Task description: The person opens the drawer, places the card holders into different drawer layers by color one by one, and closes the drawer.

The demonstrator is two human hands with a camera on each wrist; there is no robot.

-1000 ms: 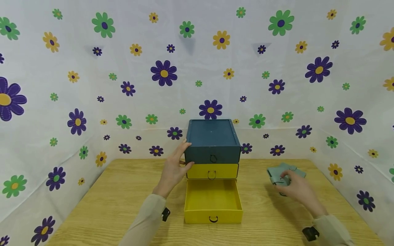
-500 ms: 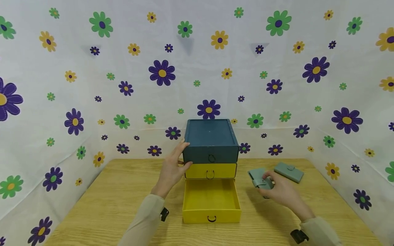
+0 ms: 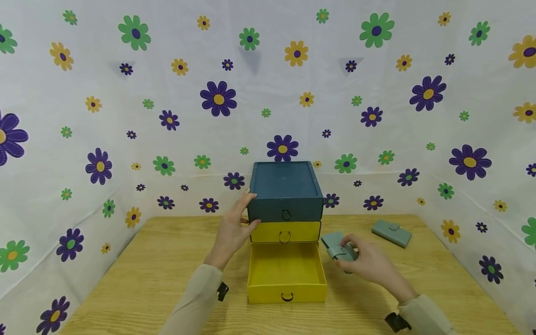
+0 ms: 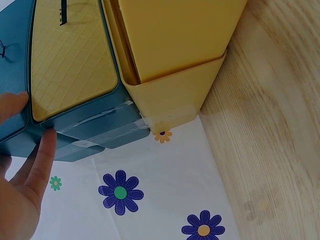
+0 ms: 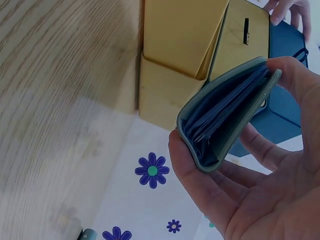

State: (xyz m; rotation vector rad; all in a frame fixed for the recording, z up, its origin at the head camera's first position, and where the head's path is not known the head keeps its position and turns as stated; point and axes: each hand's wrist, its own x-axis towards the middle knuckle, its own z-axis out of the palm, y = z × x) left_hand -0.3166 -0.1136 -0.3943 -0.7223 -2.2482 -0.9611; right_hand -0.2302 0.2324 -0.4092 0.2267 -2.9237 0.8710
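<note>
A small drawer chest [image 3: 286,191] stands at the back of the wooden table [image 3: 159,274], with a blue top unit and yellow drawers below. Its bottom yellow drawer [image 3: 286,272] is pulled out and looks empty. My left hand [image 3: 232,231] presses against the chest's left side with straight fingers [image 4: 37,160]. My right hand [image 3: 360,260] grips a grey-green wallet [image 3: 335,244] just right of the open drawer, above the table. In the right wrist view the wallet [image 5: 225,115] shows its folded edge and inner layers, held between thumb and fingers.
A second grey-green wallet [image 3: 391,232] lies on the table at the back right. White sheets printed with flowers [image 3: 217,98] enclose the table at the back and both sides.
My right hand has lifted one wallet off the other and carried it left, from the back right toward the open drawer. The left hand has stayed on the chest.
</note>
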